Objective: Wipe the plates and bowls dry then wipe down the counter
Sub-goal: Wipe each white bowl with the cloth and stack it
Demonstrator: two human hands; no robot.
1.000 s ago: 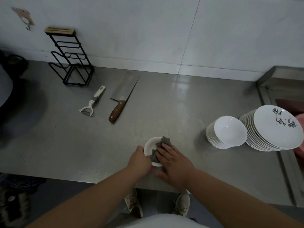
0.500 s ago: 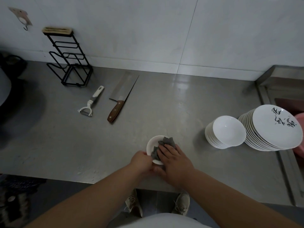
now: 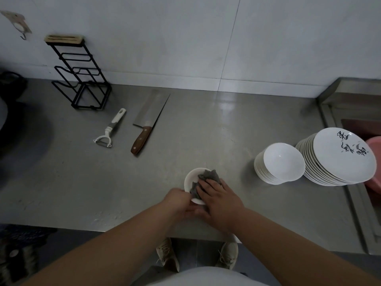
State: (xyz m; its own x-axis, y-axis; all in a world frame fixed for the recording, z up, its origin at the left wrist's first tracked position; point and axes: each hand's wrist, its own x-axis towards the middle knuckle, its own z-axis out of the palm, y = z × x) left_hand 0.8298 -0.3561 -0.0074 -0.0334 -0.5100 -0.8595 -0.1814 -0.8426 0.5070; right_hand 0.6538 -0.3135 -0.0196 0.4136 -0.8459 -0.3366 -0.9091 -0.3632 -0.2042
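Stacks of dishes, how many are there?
2. The bowl stack sits on the counter at right; the plate stack stands just right of it. More may be out of view.

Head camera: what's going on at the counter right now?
A person is drying a small white dish near the front edge of the counter. The left hand grips the dish's rim while the right hand presses a grey cloth into it. A stack of bowls and a stack of plates sit to the right. A cleaver and a peeler lie further back.
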